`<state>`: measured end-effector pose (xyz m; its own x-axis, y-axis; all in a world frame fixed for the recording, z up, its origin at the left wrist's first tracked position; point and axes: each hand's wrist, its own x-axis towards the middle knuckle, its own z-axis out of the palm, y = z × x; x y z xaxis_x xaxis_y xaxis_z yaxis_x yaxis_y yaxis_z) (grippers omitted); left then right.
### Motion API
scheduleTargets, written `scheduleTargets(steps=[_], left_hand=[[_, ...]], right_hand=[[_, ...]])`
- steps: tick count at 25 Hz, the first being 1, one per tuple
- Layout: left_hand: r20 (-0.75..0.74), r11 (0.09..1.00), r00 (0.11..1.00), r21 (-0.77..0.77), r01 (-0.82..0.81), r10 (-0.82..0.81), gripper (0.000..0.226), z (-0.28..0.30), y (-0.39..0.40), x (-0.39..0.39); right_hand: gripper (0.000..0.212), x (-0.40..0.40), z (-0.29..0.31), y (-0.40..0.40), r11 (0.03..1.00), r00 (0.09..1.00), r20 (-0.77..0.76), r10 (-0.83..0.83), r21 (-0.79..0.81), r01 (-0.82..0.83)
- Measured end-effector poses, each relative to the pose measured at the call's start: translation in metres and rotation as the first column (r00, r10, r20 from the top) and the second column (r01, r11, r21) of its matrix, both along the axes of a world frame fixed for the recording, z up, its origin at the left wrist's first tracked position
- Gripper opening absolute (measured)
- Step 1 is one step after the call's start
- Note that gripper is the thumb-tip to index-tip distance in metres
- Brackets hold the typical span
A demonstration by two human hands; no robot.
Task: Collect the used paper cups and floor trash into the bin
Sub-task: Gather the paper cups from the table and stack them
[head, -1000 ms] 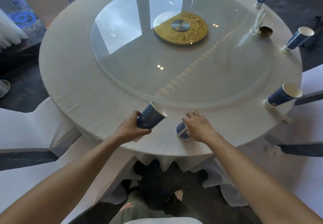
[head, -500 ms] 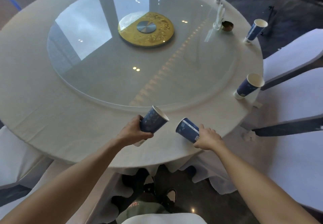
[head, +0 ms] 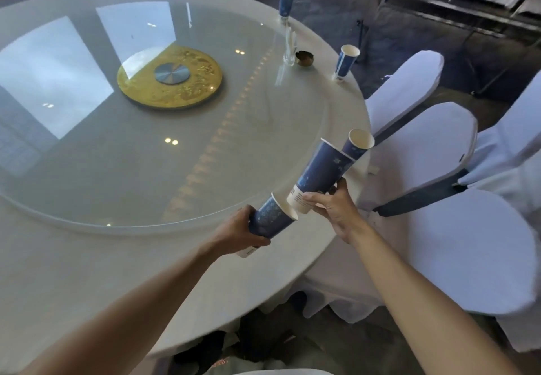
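Left hand [head: 238, 230] and right hand [head: 332, 203] each grip a blue paper cup; their label print is unreadable.

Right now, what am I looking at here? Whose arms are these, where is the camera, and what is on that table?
No machine here: a person wears a camera on the head, looking down at their own arms. The left hand holds one blue paper cup; the right hand holds a second cup, its base at the first cup's mouth. Three more cups stand along the round table: nearest, middle, farthest. A glass turntable, a clear holder and a small dark dish are there too.
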<state>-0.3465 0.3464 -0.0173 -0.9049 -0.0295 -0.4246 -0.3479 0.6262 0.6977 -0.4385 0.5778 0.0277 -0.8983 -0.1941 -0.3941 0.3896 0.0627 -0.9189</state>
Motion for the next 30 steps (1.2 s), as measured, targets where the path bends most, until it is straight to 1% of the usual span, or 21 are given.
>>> scheduleTargets(steps=[3, 6, 9, 10, 12, 13, 14, 15, 16, 17, 18, 20, 22, 23, 24, 25, 27, 28, 29, 30], left_hand=[[-0.048, 1.0, 0.999, 0.026, 0.012, -0.011, 0.061, 0.002, 0.018, -0.016], [-0.062, 1.0, 0.998, 0.026, 0.012, -0.01, 0.065, 0.001, 0.043, -0.031], [-0.055, 0.999, 0.998, 0.043, -0.031, 0.034, 0.065, 0.0, 0.07, -0.049], [-0.056, 0.998, 0.997, 0.046, -0.052, 0.055, 0.065, -0.001, 0.081, -0.056], [-0.049, 0.993, 0.993, 0.061, -0.103, 0.106, 0.061, -0.002, 0.1, -0.069], [-0.038, 0.989, 0.991, 0.074, -0.129, 0.132, 0.061, -0.001, 0.11, -0.074], [-0.028, 0.985, 0.987, 0.078, -0.153, 0.156, 0.061, 0.0, 0.122, -0.079], [-0.026, 0.981, 0.984, 0.079, -0.176, 0.179, 0.064, 0.0, 0.135, -0.085], [-0.029, 0.977, 0.979, 0.08, -0.2, 0.203, 0.067, 0.0, 0.147, -0.091], [-0.032, 0.97, 0.973, 0.09, -0.225, 0.228, 0.07, -0.002, 0.157, -0.097], [-0.035, 0.961, 0.965, 0.106, -0.255, 0.26, 0.072, -0.004, 0.167, -0.1], [-0.026, 0.935, 0.942, 0.127, -0.33, 0.336, 0.073, -0.005, 0.186, -0.102], [-0.013, 0.924, 0.929, 0.106, -0.367, 0.37, 0.071, -0.004, 0.198, -0.1], [-0.008, 0.919, 0.923, 0.095, -0.383, 0.385, 0.07, -0.004, 0.204, -0.1], [-0.002, 0.915, 0.919, 0.086, -0.393, 0.395, 0.069, -0.003, 0.208, -0.1], [0.006, 0.914, 0.917, 0.08, -0.397, 0.398, 0.069, -0.001, 0.211, -0.099], [0.027, 0.914, 0.916, 0.057, -0.401, 0.4, 0.07, 0.0, 0.213, -0.097], [0.037, 0.916, 0.916, 0.04, -0.4, 0.399, 0.071, 0.0, 0.213, -0.095], [0.046, 0.915, 0.915, 0.024, -0.402, 0.4, 0.073, 0.001, 0.213, -0.092], [0.057, 0.913, 0.912, 0.006, -0.407, 0.406, 0.076, 0.0, 0.211, -0.089]], right_hand=[[0.086, 0.0, -0.001, 0.005, 0.999, 0.999, 0.019, 0.051, 0.009, -0.051], [0.091, -0.003, -0.006, 0.02, 0.986, 0.985, 0.053, 0.164, 0.021, -0.165], [0.079, -0.02, -0.005, 0.043, 0.976, 0.976, 0.031, 0.214, 0.029, -0.215], [0.081, -0.03, -0.006, 0.052, 0.977, 0.977, -0.002, 0.211, 0.027, -0.211], [0.101, -0.054, -0.003, 0.072, 0.979, 0.98, -0.028, 0.199, 0.043, -0.198], [0.102, -0.064, 0.002, 0.079, 0.975, 0.976, -0.044, 0.215, 0.069, -0.212], [0.091, -0.076, 0.002, 0.087, 0.961, 0.963, -0.074, 0.259, 0.117, -0.249], [0.074, -0.088, 0.0, 0.096, 0.932, 0.937, -0.115, 0.329, 0.203, -0.302], [0.059, -0.1, -0.004, 0.104, 0.886, 0.899, -0.152, 0.41, 0.301, -0.353], [0.05, -0.111, -0.007, 0.111, 0.84, 0.862, -0.166, 0.48, 0.371, -0.396], [0.047, -0.121, -0.01, 0.117, 0.804, 0.832, -0.159, 0.531, 0.404, -0.436], [0.05, -0.146, -0.011, 0.129, 0.762, 0.793, -0.162, 0.587, 0.441, -0.474], [0.063, -0.176, -0.008, 0.137, 0.745, 0.765, -0.263, 0.588, 0.545, -0.384], [0.071, -0.195, -0.008, 0.14, 0.709, 0.732, -0.308, 0.607, 0.626, -0.325], [0.08, -0.214, -0.008, 0.143, 0.635, 0.69, -0.318, 0.65, 0.726, -0.264], [0.088, -0.233, -0.009, 0.144, 0.537, 0.659, -0.284, 0.697, 0.815, -0.216], [0.103, -0.264, -0.016, 0.143, 0.338, 0.633, -0.137, 0.762, 0.918, -0.209], [0.108, -0.276, -0.024, 0.141, 0.261, 0.625, -0.064, 0.778, 0.938, -0.229], [0.111, -0.284, -0.032, 0.141, 0.205, 0.617, -0.004, 0.787, 0.945, -0.255], [0.113, -0.291, -0.041, 0.138, 0.17, 0.608, 0.04, 0.793, 0.943, -0.284]])
